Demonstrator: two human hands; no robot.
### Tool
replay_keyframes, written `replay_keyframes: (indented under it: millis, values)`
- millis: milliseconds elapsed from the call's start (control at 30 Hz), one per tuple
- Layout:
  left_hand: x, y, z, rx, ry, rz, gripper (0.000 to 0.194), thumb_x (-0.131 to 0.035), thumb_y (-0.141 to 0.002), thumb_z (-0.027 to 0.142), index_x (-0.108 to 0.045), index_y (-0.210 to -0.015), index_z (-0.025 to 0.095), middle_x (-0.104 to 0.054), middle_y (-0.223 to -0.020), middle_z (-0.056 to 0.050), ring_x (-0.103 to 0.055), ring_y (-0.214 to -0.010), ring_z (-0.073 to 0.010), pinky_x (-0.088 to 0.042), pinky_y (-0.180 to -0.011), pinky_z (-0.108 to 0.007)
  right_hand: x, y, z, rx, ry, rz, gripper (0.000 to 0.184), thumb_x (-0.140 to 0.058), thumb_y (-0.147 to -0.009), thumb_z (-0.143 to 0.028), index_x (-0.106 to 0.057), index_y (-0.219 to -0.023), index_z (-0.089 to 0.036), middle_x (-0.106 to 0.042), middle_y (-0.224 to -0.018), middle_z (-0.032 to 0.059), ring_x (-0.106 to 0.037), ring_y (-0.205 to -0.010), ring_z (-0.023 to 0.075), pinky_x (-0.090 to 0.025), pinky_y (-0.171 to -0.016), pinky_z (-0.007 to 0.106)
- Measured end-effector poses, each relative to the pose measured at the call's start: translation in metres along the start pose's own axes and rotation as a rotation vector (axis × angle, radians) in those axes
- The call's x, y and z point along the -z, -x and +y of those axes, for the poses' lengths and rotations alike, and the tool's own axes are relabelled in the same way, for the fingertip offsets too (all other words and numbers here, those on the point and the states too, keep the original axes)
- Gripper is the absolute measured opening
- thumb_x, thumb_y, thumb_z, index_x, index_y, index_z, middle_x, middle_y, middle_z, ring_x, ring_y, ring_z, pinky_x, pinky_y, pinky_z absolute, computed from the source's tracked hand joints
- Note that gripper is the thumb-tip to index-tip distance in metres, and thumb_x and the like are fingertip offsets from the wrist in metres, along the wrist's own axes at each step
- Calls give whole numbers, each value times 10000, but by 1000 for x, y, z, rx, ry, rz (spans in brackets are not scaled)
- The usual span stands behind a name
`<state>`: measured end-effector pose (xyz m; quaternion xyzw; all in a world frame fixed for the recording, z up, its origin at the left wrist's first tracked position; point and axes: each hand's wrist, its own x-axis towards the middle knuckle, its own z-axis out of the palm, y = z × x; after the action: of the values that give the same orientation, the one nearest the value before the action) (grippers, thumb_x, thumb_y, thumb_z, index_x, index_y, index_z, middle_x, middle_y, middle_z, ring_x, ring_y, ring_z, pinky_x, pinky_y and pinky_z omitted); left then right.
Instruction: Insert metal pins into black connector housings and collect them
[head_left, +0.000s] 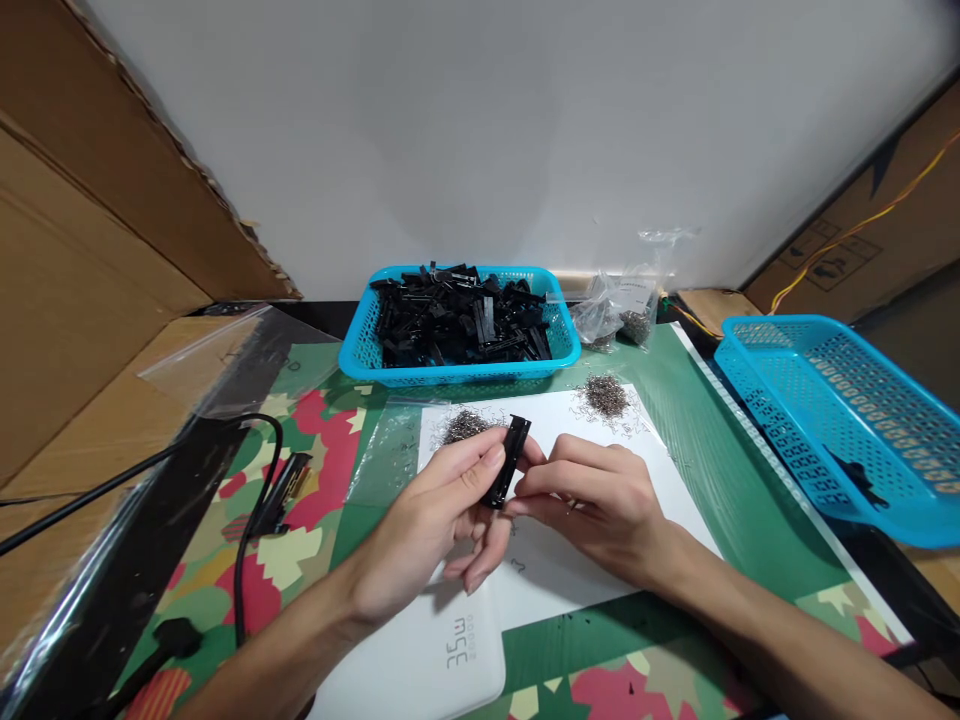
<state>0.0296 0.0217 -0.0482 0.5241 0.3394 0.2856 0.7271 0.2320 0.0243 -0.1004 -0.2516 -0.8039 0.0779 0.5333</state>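
Left side: black cable (279, 440) loops over the patterned mat (750, 500), beside a loose black housing (281, 495); white power bank (409, 670) sits near, under the left forearm; left hand (457, 500) grips the black strip (510, 465), thumb on top, tilted, held up over the white paper (555, 595); far-middle blue basket (457, 376) is heaped with similar black parts; left wire pile (463, 428) sits just beyond the left hand; right hand (592, 495) has fingers bent together at the strip's right side, small metal glint at the fingertips, can't tell if it's gripped or if they touch the strip; right wire pile (604, 396) is beyond it, bags (636, 312) far right of that, second blue basket (772, 322) at right; risks as I read it: strip could twist or slip if the right fingers push off-axis; small wire could spring or drop, being thin; a low knuckle could scatter the left pile; cable could snag the left forearm on a wide swing; edges: power bank limits the left wrist dropping, basket rim caps far reach; best room is right and near-right, up to the second basket.
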Motion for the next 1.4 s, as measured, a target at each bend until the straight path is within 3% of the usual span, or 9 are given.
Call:
replay_keyframes:
  millis: [167,400,567,700,900,1033,1133,1267,1400]
  values:
    - [0,0,3,26,-4,-22,381,-432,-1098,486,-573,-1252,168,-536,-515,22,-496,-372,-116,-341,-358,-160,3,-1,0,92,173,61,88,-684,-1042,-248,-744,-1051,-185,-643,-756,-4,-544,-581,83,-373,-486,227]
    - [-2,-2,2,86,-52,-120,504,-407,-1094,485,-567,-1378,100,-655,-580,-76,-618,-453,-195,-475,-409,-238,14,-6,-3,288,328,-79,254,-479,-1082,-93,-725,-1087,-156,-644,-781,17,-575,-605,101,-416,-515,251]
    - [-1,-5,-2,-42,-245,173,526,-486,-1059,552,-609,-1390,162,-713,-814,-94,-672,-700,-221,-499,-524,-257,25,-12,0,369,413,-105,261,-458,-1085,-85,-703,-1007,-126,-631,-745,15,-519,-578,111,-365,-480,279]
    - [9,-10,-1,-211,-496,417,426,-488,-1074,502,-744,-1191,183,-670,-816,-52,-556,-678,-158,-399,-542,-239,28,-9,10,319,504,-135,332,-395,-1043,-9,-701,-1016,-135,-592,-742,3,-441,-553,105,-289,-459,289]
    - [11,-13,-5,-359,-883,405,239,-636,-1021,387,-811,-1099,244,-752,-1087,-31,-645,-857,-177,-465,-698,-274,27,-2,23,106,577,-312,369,-414,-903,13,-710,-1022,-172,-568,-785,4,-414,-569,120,-166,-468,317]
    - [11,-10,-14,-436,-1160,454,238,-748,-953,421,-779,-1157,302,-776,-1134,26,-711,-901,-180,-513,-758,-295,26,1,26,-3,545,-372,276,-465,-970,-66,-713,-1005,-182,-569,-796,7,-403,-582,121,-159,-500,312]
    - [14,-8,-18,-548,-1323,450,264,-791,-933,376,-762,-1176,277,-789,-1182,24,-747,-1047,-210,-532,-827,-307,23,2,27,-37,520,-380,260,-473,-1004,-91,-714,-1005,-188,-573,-810,6,-396,-584,120,-165,-507,311]
    - [16,-5,-19,-608,-1415,459,143,-752,-966,278,-764,-1100,231,-813,-1077,25,-775,-923,-197,-524,-726,-299,22,0,25,-30,479,-385,270,-465,-1023,-94,-718,-991,-184,-582,-820,9,-407,-580,119,-201,-510,301]
    - [12,-5,-18,-576,-1466,483,121,-753,-952,246,-773,-1071,233,-821,-1023,38,-773,-805,-198,-485,-634,-295,34,-6,19,-74,291,-460,190,-559,-1048,-248,-727,-1098,-174,-622,-907,34,-537,-673,139,-368,-589,277]
